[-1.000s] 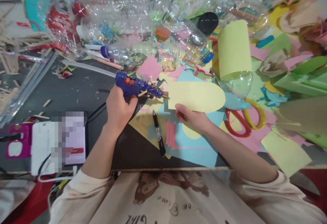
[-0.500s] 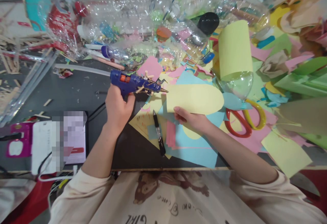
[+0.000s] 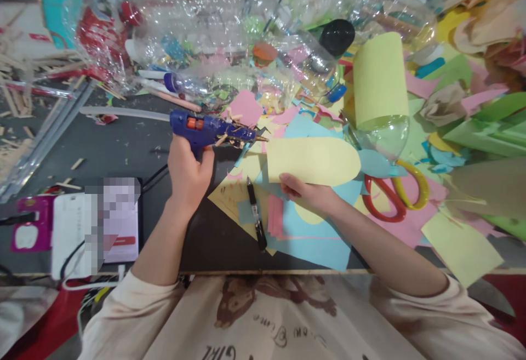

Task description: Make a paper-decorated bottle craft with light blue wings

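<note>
My left hand (image 3: 190,171) is wrapped round the grip of a blue hot glue gun (image 3: 213,129), its body crusted with wood bits and a clear glue stick (image 3: 125,112) sticking out behind. The gun's nozzle points right, at the upper left corner of a pale yellow paper piece (image 3: 314,160) with a rounded right end. My right hand (image 3: 304,191) pinches that paper at its lower edge between thumb and fingers. Under it lie blue paper sheets (image 3: 320,250). A black pen (image 3: 256,215) rests just left of them.
Scissors with red and yellow handles (image 3: 384,198) lie to the right. Behind them stands a bottle wrapped in yellow-green paper (image 3: 380,80). Clear plastic bottles (image 3: 213,15) crowd the back. Phones (image 3: 119,223) and cables are at the left, with spare glue sticks (image 3: 49,135) beyond.
The glue gun in my left hand has shifted slightly left and up, its nozzle now near the paper's upper corner. My right hand and the paper stay almost where they were.
</note>
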A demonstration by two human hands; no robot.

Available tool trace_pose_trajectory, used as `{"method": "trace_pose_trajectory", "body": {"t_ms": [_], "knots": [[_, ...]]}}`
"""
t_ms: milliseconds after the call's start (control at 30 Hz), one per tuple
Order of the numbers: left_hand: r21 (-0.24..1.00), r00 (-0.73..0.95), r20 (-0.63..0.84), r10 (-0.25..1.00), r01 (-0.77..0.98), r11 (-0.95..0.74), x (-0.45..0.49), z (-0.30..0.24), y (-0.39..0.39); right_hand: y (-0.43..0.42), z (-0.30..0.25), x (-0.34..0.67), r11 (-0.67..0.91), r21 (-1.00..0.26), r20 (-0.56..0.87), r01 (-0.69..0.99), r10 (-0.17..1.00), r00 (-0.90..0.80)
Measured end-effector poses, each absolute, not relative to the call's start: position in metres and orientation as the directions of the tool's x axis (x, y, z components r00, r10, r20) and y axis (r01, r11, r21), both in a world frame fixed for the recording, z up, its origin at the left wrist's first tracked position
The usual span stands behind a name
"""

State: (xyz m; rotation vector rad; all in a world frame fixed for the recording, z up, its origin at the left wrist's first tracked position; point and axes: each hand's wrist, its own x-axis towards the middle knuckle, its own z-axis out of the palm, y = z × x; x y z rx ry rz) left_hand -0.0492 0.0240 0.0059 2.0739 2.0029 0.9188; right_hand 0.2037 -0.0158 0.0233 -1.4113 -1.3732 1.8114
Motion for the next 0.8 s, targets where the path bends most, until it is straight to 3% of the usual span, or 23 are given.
{"method": "trace_pose_trajectory", "body": {"t_ms": [233,433,567,733,800], "knots": [[0.487,-0.094,0.334,0.938,0.869,-0.086,-0.044,0.012,0.026,-0.016,0.023,0.204,-0.362,-0.905,-0.424,0.226,0.816,-0.392],[0.481,-0.331,0.360,0.873,0.867,0.131,-0.062,0.036,0.043,-0.017,0.022,0.205,-0.389,-0.896,-0.444,0.214,0.800,-0.403],[0.356,-0.413,0.191,0.891,0.875,0.329,-0.083,0.047,0.052,-0.018,0.022,0.204,-0.437,-0.876,-0.482,0.205,0.794,-0.371],[0.240,-0.392,-0.005,0.920,0.892,0.382,-0.093,0.048,0.052,-0.018,0.019,0.204,-0.485,-0.848,-0.530,0.214,0.771,-0.353],[0.199,-0.393,-0.013,0.919,0.900,0.388,-0.088,0.049,0.049,-0.018,0.018,0.204,-0.494,-0.850,-0.525,0.183,0.774,-0.354]]}}
